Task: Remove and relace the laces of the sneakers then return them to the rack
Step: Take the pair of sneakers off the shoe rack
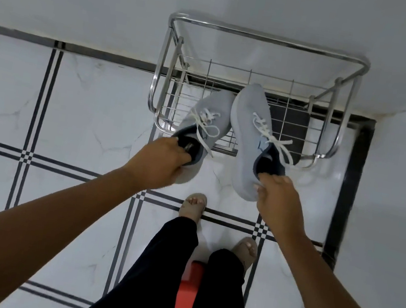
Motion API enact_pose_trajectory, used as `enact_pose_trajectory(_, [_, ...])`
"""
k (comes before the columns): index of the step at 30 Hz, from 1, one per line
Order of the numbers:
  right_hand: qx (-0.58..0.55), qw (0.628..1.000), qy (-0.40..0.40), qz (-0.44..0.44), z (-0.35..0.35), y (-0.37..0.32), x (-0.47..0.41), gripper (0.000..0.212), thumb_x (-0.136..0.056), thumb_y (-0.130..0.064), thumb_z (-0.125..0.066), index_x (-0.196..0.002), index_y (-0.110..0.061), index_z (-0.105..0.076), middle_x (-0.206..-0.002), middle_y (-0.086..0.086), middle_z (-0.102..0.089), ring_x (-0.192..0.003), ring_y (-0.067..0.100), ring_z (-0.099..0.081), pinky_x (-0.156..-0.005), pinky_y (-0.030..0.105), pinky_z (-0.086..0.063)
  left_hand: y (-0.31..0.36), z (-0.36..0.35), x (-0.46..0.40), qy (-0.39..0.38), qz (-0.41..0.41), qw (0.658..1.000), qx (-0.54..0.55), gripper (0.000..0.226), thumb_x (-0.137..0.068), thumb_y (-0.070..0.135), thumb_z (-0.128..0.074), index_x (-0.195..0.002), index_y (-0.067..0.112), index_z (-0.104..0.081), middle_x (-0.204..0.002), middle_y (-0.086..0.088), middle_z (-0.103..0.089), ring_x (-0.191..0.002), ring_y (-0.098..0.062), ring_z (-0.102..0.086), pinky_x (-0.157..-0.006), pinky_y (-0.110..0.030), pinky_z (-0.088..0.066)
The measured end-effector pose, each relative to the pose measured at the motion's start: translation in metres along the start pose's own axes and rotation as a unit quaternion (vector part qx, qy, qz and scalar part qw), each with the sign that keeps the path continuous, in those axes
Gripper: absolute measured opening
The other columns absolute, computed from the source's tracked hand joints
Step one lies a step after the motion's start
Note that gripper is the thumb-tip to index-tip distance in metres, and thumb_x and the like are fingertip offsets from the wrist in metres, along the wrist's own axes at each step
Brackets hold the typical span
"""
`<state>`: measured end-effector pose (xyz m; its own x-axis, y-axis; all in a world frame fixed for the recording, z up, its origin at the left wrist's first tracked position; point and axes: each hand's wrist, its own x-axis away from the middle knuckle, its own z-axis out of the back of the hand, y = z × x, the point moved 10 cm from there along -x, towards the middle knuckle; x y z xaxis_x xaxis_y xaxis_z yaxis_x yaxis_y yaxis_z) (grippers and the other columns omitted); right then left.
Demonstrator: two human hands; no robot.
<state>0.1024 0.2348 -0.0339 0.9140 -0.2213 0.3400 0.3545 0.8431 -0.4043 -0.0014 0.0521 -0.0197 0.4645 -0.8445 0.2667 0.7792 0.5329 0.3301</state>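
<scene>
Each hand's grip pinches a grey sneaker by its heel collar: left hand (162,159) the left sneaker (202,124), right hand (277,192) the right sneaker (251,137), above the rack (267,40). No brand or writing readable.

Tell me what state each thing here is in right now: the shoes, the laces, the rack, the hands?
Left sneaker: held at the heel, toe toward the rack, laced and tied.
Right sneaker: held at the heel, laced and tied.
Rack: standing against the wall.
Left hand: fingers gripping the left sneaker's collar.
Right hand: gripping the right sneaker's heel.
</scene>
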Motion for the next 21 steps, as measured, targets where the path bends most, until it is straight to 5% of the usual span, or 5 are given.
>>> enact_pose_trajectory(3, [-0.016, 1.0, 0.009, 0.002, -0.004, -0.001, 0.052, 0.008, -0.085, -0.003, -0.063, -0.092, -0.005, -0.066, -0.074, 0.008, -0.061, -0.081, 0.03, -0.055, -0.058, 0.031, -0.045, 0.048, -0.003, 0.026, -0.011, -0.007, 0.998, 0.055, 0.011, -0.067, 0.022, -0.06, -0.066, 0.012, -0.056, -0.06, -0.001, -0.056, -0.059, -0.022, -0.055, -0.05, -0.028, -0.041])
enact_pose_trajectory(9, [-0.053, 0.998, -0.03, -0.025, -0.029, 0.024, 0.152, 0.009, -0.086, -0.004, -0.064, -0.094, -0.005, -0.068, -0.078, 0.009, -0.063, -0.08, 0.03, -0.057, -0.061, 0.03, -0.046, 0.135, -0.043, 0.074, -0.051, -0.009, 0.991, 0.124, 0.018, -0.073, 0.024, -0.067, -0.069, 0.012, -0.054, -0.066, -0.001, -0.056, -0.064, -0.021, -0.055, -0.057, -0.027, -0.038])
enact_pose_trajectory(17, [-0.053, 0.988, -0.11, -0.094, -0.101, 0.089, 0.199, 0.019, -0.091, -0.016, -0.06, -0.109, -0.01, -0.065, -0.093, 0.012, -0.062, -0.091, 0.03, -0.058, -0.067, 0.033, -0.048, 0.16, -0.169, 0.092, -0.162, 0.101, 0.971, 0.142, 0.01, -0.078, 0.019, -0.062, -0.079, 0.009, -0.06, -0.084, -0.006, -0.065, -0.085, -0.026, -0.061, -0.067, -0.032, -0.042])
enact_pose_trajectory(21, [-0.047, 0.987, -0.084, -0.126, -0.146, 0.114, 0.185, 0.018, -0.092, -0.016, -0.059, -0.108, -0.009, -0.064, -0.095, 0.012, -0.062, -0.095, 0.028, -0.057, -0.068, 0.033, -0.046, 0.155, -0.237, 0.071, -0.174, 0.123, 0.972, 0.102, 0.013, -0.078, 0.012, -0.059, -0.09, 0.012, -0.065, -0.092, -0.006, -0.068, -0.092, -0.026, -0.06, -0.075, -0.033, -0.043])
